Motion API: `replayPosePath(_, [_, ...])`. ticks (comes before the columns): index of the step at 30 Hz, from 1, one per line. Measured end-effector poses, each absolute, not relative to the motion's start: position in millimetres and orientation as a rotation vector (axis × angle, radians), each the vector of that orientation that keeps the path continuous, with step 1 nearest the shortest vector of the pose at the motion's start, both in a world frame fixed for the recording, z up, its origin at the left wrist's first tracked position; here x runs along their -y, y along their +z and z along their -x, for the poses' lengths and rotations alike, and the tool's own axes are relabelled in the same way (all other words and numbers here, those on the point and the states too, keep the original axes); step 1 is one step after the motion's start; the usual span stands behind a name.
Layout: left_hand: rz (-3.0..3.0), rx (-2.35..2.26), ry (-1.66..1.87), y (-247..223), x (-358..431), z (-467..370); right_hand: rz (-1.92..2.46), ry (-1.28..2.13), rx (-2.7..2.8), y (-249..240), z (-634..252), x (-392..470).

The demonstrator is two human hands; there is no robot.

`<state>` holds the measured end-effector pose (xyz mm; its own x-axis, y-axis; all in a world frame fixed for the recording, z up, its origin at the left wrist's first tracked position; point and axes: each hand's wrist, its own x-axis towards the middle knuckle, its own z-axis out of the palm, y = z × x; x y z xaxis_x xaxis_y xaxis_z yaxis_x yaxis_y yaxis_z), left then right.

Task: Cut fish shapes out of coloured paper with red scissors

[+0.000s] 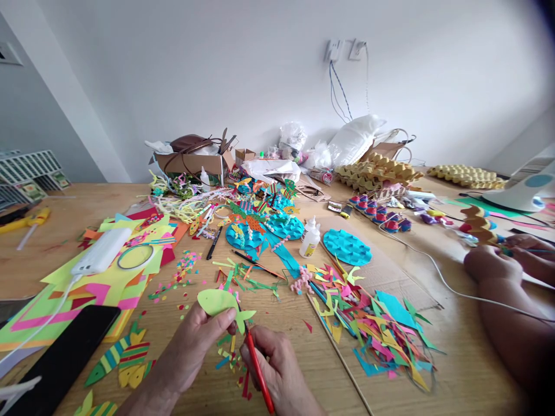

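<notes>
A light green paper fish [217, 301] is pinched between the thumb and fingers of my left hand [202, 329], its head pointing left. In my right hand [275, 364] are red-handled scissors [259, 370], whose dark blades reach up to the fish's tail. Small paper scraps [234, 355] lie on the wood under and between my hands. Striped paper fish [113, 349] rest to the left of my left forearm. A black pen [214, 242] lies beyond the fish, and a white glue bottle [310, 238] stands near a blue painted oval [347, 247].
At the left, a black phone [65, 358] and a white power bank [100, 251] lie by coloured paper. Cut strips [385, 335] and a thin stick [340, 352] lie right. Another person's hands [494, 266] hold a painted egg-carton piece [479, 225]; a white cable [437, 268] crosses there.
</notes>
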<state>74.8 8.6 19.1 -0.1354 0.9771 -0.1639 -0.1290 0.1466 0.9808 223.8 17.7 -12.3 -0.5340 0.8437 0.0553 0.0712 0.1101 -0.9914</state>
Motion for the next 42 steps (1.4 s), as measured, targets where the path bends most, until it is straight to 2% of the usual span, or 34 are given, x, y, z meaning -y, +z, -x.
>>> replayPosePath(17, [-0.890, -1.261, 1.333, 23.8, -8.8, -70.7, 0.918, 1.491, 1.823, -17.7, -223.6, -16.9])
replayPosePath(37, [-0.989, -1.248, 1.183, 26.7, -5.6, -72.2, 0.909, 1.585, 1.748, -12.4, -224.0, -15.4])
replayPosePath(42, [-0.976, -1.276, 1.190, 25.0, -6.8, -72.0, 0.905, 1.516, 1.797, -9.8, -225.0, -16.6])
